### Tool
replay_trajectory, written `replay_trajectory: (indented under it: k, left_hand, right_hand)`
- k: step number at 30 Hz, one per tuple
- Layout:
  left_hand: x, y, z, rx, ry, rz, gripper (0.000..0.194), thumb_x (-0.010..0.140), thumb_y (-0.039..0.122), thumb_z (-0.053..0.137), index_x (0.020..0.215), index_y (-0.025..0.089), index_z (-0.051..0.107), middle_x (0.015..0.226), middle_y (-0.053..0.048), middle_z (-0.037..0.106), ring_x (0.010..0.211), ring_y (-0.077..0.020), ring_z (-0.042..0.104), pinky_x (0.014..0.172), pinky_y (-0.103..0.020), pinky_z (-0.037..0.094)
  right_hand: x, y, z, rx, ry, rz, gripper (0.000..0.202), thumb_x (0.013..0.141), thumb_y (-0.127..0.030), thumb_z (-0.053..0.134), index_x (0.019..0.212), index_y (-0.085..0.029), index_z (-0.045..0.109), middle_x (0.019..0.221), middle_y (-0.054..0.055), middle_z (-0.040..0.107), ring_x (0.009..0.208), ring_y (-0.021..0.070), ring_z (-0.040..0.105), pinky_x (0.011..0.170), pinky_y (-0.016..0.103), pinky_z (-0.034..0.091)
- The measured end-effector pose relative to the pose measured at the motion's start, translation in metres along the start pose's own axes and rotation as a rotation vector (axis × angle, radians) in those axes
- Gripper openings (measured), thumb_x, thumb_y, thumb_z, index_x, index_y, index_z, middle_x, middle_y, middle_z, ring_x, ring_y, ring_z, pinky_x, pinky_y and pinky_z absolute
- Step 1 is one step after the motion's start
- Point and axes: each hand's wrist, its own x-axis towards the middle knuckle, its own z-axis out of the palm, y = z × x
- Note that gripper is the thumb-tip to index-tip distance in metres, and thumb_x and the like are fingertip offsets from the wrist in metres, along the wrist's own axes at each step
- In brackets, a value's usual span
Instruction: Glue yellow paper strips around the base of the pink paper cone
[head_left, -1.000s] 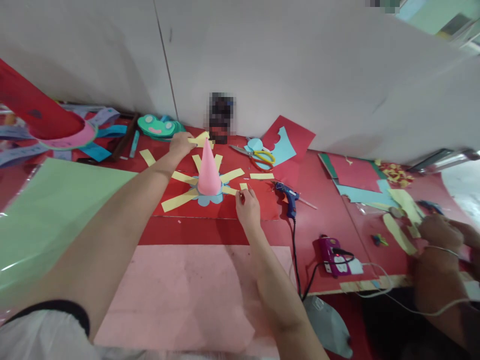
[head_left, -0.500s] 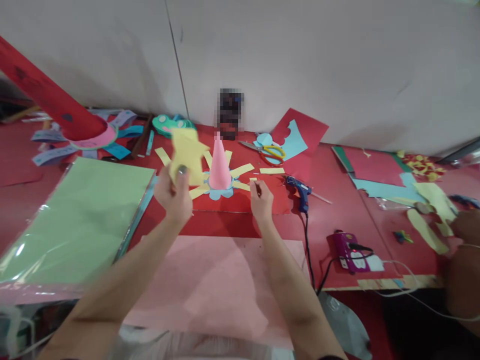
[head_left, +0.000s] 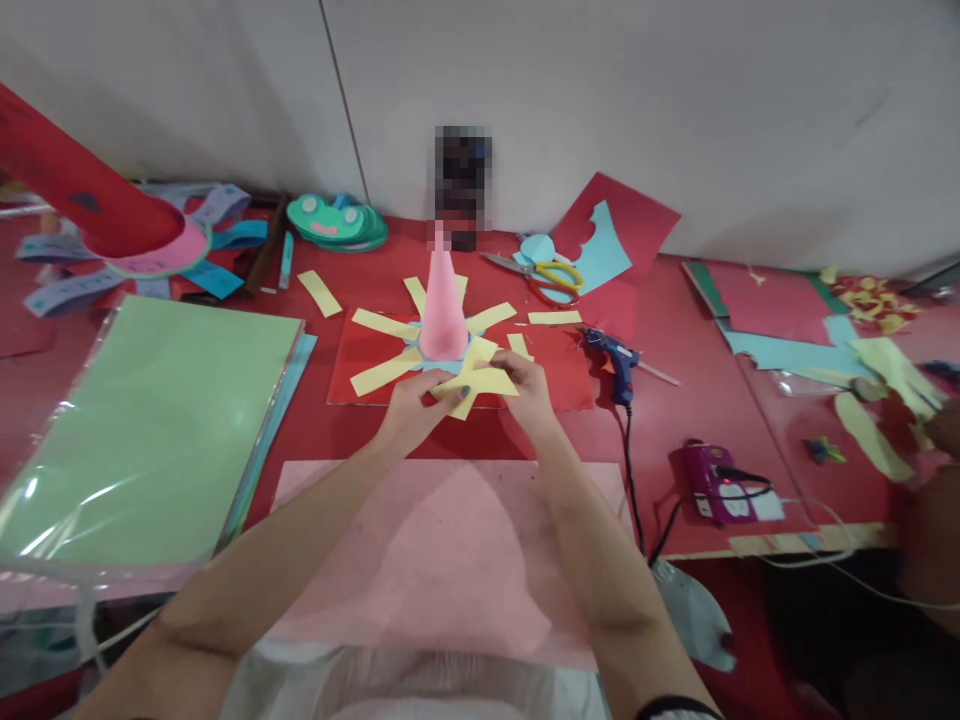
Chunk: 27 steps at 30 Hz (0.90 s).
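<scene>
A pack of green paper [head_left: 172, 430] is lying way over on the left, then the left hand [head_left: 416, 408] is pinching a yellow star [head_left: 484, 380], thumb on top, right in front of a pink cone [head_left: 442, 315]. The right hand [head_left: 531, 390] is bunching its fingers at the star's other side, can't tell if they're actually gripping it, and a blue glue gun [head_left: 621, 368] is lying further right.

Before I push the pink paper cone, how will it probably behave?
The pink paper cone looks hollow and thin-walled, so it is probably light and may dent under pressure. Tall and narrow, it could tip, though the yellow strips spread around its foot may steady it if attached.
</scene>
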Motion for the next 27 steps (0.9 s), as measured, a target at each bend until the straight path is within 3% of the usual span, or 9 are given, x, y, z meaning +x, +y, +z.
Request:
replay_trajectory:
  k: [4, 7, 11, 16, 21, 27]
  left_hand:
    - [-0.001, -0.008, 0.002, 0.001, -0.088, -0.008, 0.020, 0.078, 0.041, 0.061, 0.084, 0.024, 0.067, 0.079, 0.001, 0.068, 0.074, -0.0159, 0.058, 0.069, -0.027, 0.047]
    - [-0.003, -0.010, 0.003, 0.068, -0.250, 0.054, 0.017, 0.082, 0.038, 0.060, 0.084, 0.024, 0.068, 0.081, 0.001, 0.068, 0.074, -0.0155, 0.060, 0.070, -0.027, 0.046]
    - [-0.008, -0.004, 0.003, 0.164, -0.498, 0.076, 0.015, 0.084, 0.036, 0.058, 0.081, 0.024, 0.067, 0.081, 0.001, 0.069, 0.073, -0.0161, 0.062, 0.067, -0.027, 0.045]
    - [-0.011, -0.002, 0.003, 0.212, -0.632, 0.050, 0.008, 0.081, 0.032, 0.062, 0.082, 0.025, 0.065, 0.084, 0.002, 0.071, 0.077, -0.0166, 0.065, 0.066, -0.026, 0.045]
    - [-0.011, -0.003, 0.002, 0.180, -0.620, 0.001, 0.008, 0.080, 0.032, 0.062, 0.080, 0.024, 0.062, 0.082, 0.002, 0.070, 0.075, -0.0168, 0.064, 0.064, -0.026, 0.046]
    - [-0.011, -0.005, 0.004, 0.022, -0.555, -0.032, 0.013, 0.081, 0.037, 0.062, 0.081, 0.024, 0.060, 0.086, 0.001, 0.068, 0.079, -0.0163, 0.063, 0.070, -0.028, 0.049]
  right_hand:
    - [0.005, -0.001, -0.012, 0.058, 0.219, 0.029, 0.027, 0.068, -0.044, 0.073, 0.068, -0.021, 0.059, 0.053, -0.008, 0.047, 0.047, 0.0056, 0.040, 0.045, 0.020, 0.033]
    - [0.011, -0.001, -0.027, 0.142, 0.453, 0.025, 0.036, 0.068, -0.050, 0.073, 0.067, -0.022, 0.050, 0.046, -0.011, 0.039, 0.038, 0.0033, 0.028, 0.037, 0.019, 0.021]
    - [0.019, 0.000, -0.048, 0.164, 0.603, 0.061, 0.042, 0.067, -0.050, 0.073, 0.064, -0.022, 0.042, 0.048, -0.010, 0.046, 0.037, 0.0029, 0.034, 0.036, 0.018, 0.025]
    - [0.020, 0.006, -0.053, 0.107, 0.519, 0.188, 0.038, 0.066, -0.044, 0.074, 0.064, -0.022, 0.043, 0.048, -0.009, 0.053, 0.038, 0.0046, 0.043, 0.036, 0.017, 0.031]
    - [0.019, 0.007, -0.043, -0.001, 0.440, 0.163, 0.034, 0.067, -0.044, 0.072, 0.065, -0.021, 0.046, 0.052, -0.007, 0.059, 0.040, 0.0045, 0.047, 0.037, 0.016, 0.033]
    - [0.017, 0.008, -0.038, 0.128, 0.317, 0.233, 0.031, 0.065, -0.040, 0.073, 0.074, -0.021, 0.050, 0.063, -0.003, 0.068, 0.042, 0.0049, 0.052, 0.036, 0.015, 0.036]
